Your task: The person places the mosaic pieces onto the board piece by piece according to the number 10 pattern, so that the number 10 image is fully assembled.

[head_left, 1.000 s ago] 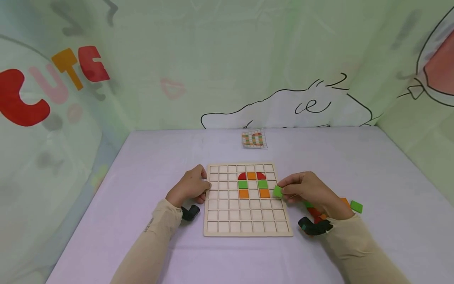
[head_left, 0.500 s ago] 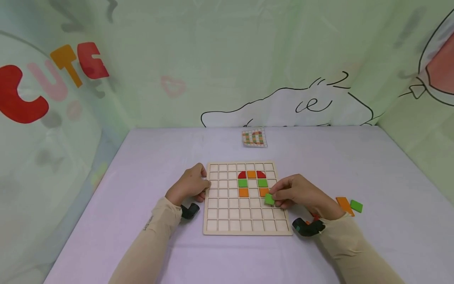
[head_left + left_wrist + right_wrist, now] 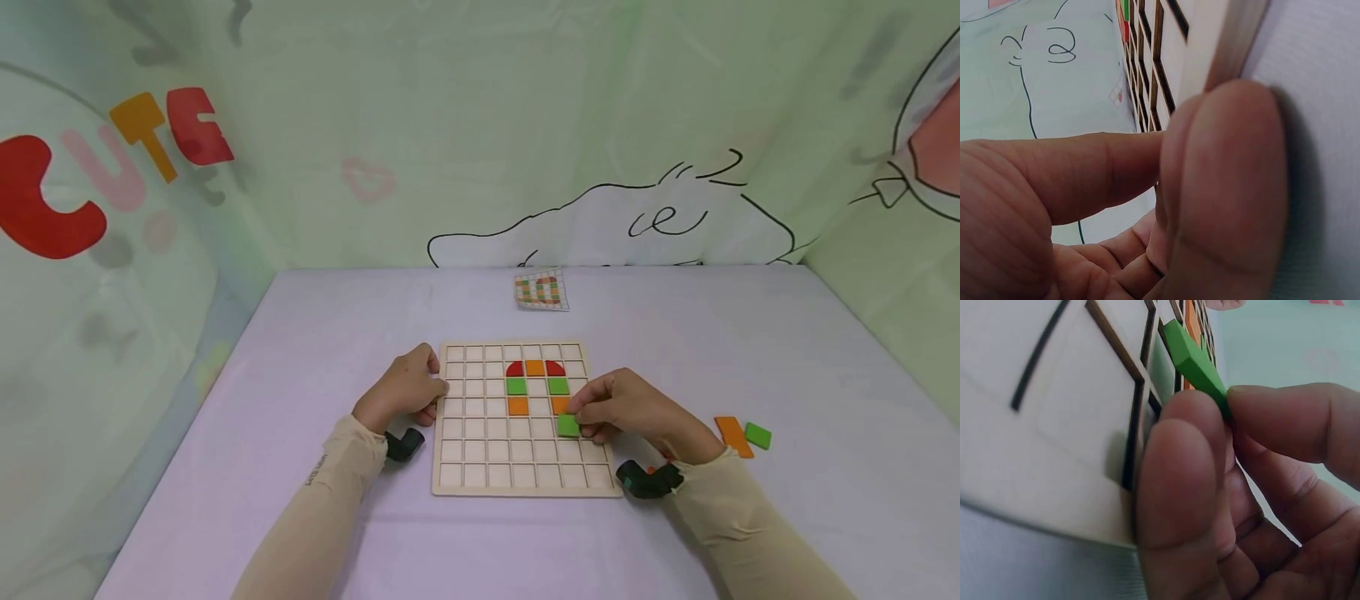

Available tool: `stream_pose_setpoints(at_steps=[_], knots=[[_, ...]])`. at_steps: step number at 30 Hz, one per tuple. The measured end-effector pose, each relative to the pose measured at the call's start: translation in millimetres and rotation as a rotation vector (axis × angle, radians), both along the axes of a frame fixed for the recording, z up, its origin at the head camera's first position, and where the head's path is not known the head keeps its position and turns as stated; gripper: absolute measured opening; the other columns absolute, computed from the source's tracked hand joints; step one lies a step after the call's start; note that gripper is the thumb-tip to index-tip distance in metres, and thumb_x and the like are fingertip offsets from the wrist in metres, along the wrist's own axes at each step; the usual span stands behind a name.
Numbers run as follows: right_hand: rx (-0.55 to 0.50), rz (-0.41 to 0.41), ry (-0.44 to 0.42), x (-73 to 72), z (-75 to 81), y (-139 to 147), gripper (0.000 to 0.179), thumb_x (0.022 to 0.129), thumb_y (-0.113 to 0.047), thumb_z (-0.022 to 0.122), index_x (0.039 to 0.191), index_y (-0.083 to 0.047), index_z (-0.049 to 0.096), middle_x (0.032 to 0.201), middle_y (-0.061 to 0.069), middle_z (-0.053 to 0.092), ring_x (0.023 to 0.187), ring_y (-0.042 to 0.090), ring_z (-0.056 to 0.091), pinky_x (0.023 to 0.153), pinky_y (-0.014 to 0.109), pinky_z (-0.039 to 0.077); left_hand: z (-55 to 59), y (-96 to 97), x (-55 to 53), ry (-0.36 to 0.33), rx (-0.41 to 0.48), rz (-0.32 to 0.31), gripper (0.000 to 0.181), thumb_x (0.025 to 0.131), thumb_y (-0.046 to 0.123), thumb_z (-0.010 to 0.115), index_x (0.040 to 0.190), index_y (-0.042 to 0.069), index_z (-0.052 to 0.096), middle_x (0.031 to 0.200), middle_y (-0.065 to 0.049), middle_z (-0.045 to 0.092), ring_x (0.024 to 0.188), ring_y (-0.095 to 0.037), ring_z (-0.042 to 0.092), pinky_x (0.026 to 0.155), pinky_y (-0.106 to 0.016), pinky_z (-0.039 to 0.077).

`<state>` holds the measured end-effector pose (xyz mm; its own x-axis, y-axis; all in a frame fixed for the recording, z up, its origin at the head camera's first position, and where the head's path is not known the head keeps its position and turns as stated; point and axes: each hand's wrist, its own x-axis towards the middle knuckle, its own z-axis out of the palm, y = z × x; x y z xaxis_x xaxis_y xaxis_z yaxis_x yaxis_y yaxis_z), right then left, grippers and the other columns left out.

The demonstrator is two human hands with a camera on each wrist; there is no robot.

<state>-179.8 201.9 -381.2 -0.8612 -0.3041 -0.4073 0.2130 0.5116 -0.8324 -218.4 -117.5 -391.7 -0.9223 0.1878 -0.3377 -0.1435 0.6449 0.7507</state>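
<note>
In the head view a square wooden grid board (image 3: 476,477) lies on the table. Set in its cells are red rounded tiles (image 3: 514,369), orange tiles (image 3: 518,406) and green tiles (image 3: 517,386). My right hand (image 3: 630,408) pinches a green square tile (image 3: 567,426) between thumb and fingers, over a cell just below the right orange tile. From the right wrist, this tile (image 3: 1191,362) appears tilted, one edge down by the cell frames. My left hand (image 3: 405,386) grips the board's left edge; the left wrist view has the fingertips (image 3: 1235,144) right against that edge.
Right of my right hand lie a loose orange piece (image 3: 733,437) and a green tile (image 3: 758,435); red pieces are mostly hidden under the wrist. A small printed pattern card (image 3: 542,290) lies at the table's back, before a printed cloth backdrop (image 3: 337,108).
My right hand has carried the green tile left and down from the board's right edge to a cell beneath the right orange tile. The left hand stays at the board's edge.
</note>
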Motion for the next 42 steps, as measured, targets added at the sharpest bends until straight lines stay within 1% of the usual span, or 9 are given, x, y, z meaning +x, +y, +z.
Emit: stream_pose_setpoints(at_steps=[7,12,18,23,28,31,33,39,42], knots=[[0.022,-0.003,0.003,0.9,-0.2,-2.4,0.014,0.096,-0.01,0.072,0.103,0.002,0.074,0.079,0.005,0.069,0.07,0.018,0.063,0.064,0.028,0.059,-0.3,-0.1,0.0,0.0,0.004,-0.001,0.022,0.096,0.003,0.06,0.113,0.003,0.047,0.063,-0.012,0.062,0.047,-0.017,0.06,0.048,-0.028,0.057],[0.015,-0.019,0.001,1.7,-0.1,-3.5,0.012,0.096,-0.007,0.071,0.103,0.003,0.074,0.079,0.005,0.069,0.07,0.018,0.062,0.063,0.029,0.058,-0.2,-0.2,0.0,-0.002,0.004,0.002,0.022,0.096,0.003,0.06,0.113,0.004,0.047,0.063,-0.012,0.062,0.047,-0.018,0.06,0.047,-0.028,0.057],[0.009,-0.032,0.005,3.5,-1.3,-2.6,0.013,0.096,-0.007,0.071,0.104,0.003,0.074,0.08,0.006,0.069,0.07,0.018,0.062,0.063,0.029,0.057,-1.4,0.3,-0.3,-0.003,0.008,-0.002,0.022,0.096,0.003,0.06,0.114,0.004,0.047,0.064,-0.013,0.063,0.048,-0.018,0.06,0.048,-0.028,0.057],[-0.003,-0.058,0.032,6.1,0.5,2.5,0.019,0.098,-0.012,0.07,0.108,0.002,0.074,0.084,0.008,0.069,0.074,0.02,0.063,0.067,0.03,0.06,-0.2,0.4,-0.1,-0.002,0.011,0.0,0.022,0.097,0.004,0.06,0.115,0.003,0.047,0.065,-0.013,0.063,0.048,-0.018,0.061,0.048,-0.029,0.058],[0.014,-0.118,0.09,10.6,3.3,24.8,0.03,0.099,-0.021,0.07,0.119,0.002,0.072,0.096,0.01,0.07,0.082,0.022,0.065,0.072,0.031,0.061,2.2,0.2,0.9,-0.014,0.012,0.001,0.022,0.098,0.005,0.06,0.116,0.003,0.047,0.066,-0.013,0.062,0.049,-0.018,0.061,0.048,-0.028,0.058],[0.038,-0.152,0.105,14.4,5.0,44.0,0.033,0.1,-0.022,0.069,0.122,0.002,0.071,0.106,0.011,0.07,0.088,0.022,0.066,0.074,0.031,0.061,3.4,0.5,1.7,-0.012,0.013,0.003,0.022,0.099,0.005,0.06,0.116,0.003,0.047,0.067,-0.014,0.062,0.049,-0.018,0.061,0.048,-0.029,0.058],[0.055,-0.171,0.105,17.1,5.6,56.0,0.034,0.101,-0.024,0.068,0.123,0.002,0.07,0.108,0.01,0.07,0.089,0.021,0.067,0.074,0.031,0.062,3.9,0.4,1.8,-0.012,0.013,0.003,0.022,0.099,0.005,0.06,0.116,0.003,0.047,0.067,-0.014,0.062,0.049,-0.018,0.061,0.048,-0.029,0.058],[0.118,-0.203,0.102,26.3,3.8,82.6,0.036,0.102,-0.023,0.066,0.125,0.004,0.067,0.091,0.009,0.068,0.081,0.022,0.065,0.07,0.032,0.06,3.1,0.4,0.8,-0.019,0.008,0.003,0.023,0.099,0.005,0.061,0.116,0.003,0.046,0.067,-0.014,0.063,0.05,-0.018,0.061,0.048,-0.029,0.058],[0.181,-0.199,0.103,31.1,3.1,89.9,0.036,0.101,-0.022,0.067,0.126,0.004,0.066,0.092,0.009,0.068,0.081,0.023,0.064,0.07,0.033,0.06,2.8,1.0,0.9,-0.021,0.01,-0.001,0.023,0.098,0.004,0.06,0.116,0.003,0.046,0.067,-0.014,0.063,0.05,-0.018,0.061,0.048,-0.029,0.058]])
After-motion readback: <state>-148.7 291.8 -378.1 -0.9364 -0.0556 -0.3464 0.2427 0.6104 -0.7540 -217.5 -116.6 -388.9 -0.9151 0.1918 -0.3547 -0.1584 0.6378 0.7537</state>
